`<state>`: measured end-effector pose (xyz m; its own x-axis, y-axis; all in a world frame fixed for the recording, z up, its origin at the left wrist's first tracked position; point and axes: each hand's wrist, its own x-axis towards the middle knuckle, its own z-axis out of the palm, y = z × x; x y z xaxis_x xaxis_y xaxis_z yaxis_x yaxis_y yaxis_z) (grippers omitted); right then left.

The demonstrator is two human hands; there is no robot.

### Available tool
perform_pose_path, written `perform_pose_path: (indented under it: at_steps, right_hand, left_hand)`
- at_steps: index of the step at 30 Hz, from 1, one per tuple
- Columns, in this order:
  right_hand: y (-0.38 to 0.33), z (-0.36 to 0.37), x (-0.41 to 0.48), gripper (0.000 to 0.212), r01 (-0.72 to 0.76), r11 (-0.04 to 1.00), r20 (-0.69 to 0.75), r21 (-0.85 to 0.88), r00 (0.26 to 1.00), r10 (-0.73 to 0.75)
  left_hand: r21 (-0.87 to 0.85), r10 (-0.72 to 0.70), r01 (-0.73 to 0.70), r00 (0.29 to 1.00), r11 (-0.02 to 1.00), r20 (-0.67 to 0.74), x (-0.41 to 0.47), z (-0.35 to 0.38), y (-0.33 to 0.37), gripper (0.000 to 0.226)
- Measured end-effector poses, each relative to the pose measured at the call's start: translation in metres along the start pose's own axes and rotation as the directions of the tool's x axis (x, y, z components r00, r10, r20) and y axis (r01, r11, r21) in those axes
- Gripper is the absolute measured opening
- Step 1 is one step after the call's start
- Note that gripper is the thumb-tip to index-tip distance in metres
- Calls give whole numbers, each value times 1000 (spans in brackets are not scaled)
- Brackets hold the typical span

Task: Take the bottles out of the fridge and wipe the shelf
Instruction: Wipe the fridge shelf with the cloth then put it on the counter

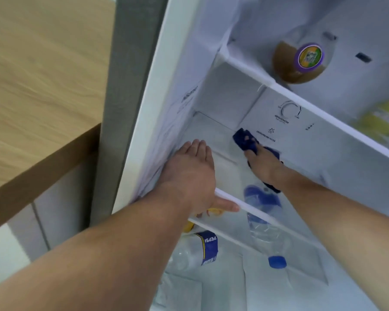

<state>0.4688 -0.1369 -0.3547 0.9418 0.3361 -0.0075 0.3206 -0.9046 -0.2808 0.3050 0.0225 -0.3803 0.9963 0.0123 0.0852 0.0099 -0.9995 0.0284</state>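
The fridge stands open and its glass shelf [213, 135] in the middle carries no bottles. My left hand [189, 173] lies flat on the shelf's left side, fingers together, thumb hooked under the white front rim [256, 212]. My right hand [264, 162] presses a dark blue cloth [245, 140] onto the shelf near the back wall. Below the shelf a clear bottle with a blue cap [267, 230] and a clear Pepsi bottle [198, 248] lie on a lower level. A brown bottle with a purple-rimmed lid [299, 61] sits on the shelf above.
A yellow item [382, 124] rests on the upper shelf at right. Something yellow [213, 212] shows under my left thumb. The back wall carries the temperature dial [289, 110]. A wooden tabletop [38, 93] and the grey fridge side [126, 90] are at left.
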Motion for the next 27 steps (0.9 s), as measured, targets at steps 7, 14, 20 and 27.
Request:
perform_pose_path:
  at_steps: [7,14,20,27]
  right_hand:
    - [-56,16,-18,50,402,897,116,181,897,-426]
    - [-35,13,73,30,436,898,122,59,890,-440]
    - [109,-32,3,43,57,998,-2,-7,998,-57]
    - [133,-31,-55,57,-419,907,-231,-42,887,400]
  left_hand:
    - [-32,-3,1,999,999,-51,-2,-1,2,140]
    - [17,2,-1,999,1000,-37,0,3,2,140]
    - [8,10,-10,1000,1000,15,-1,0,1,140]
    - [11,13,-13,1000,1000,-15,-1,3,1,140]
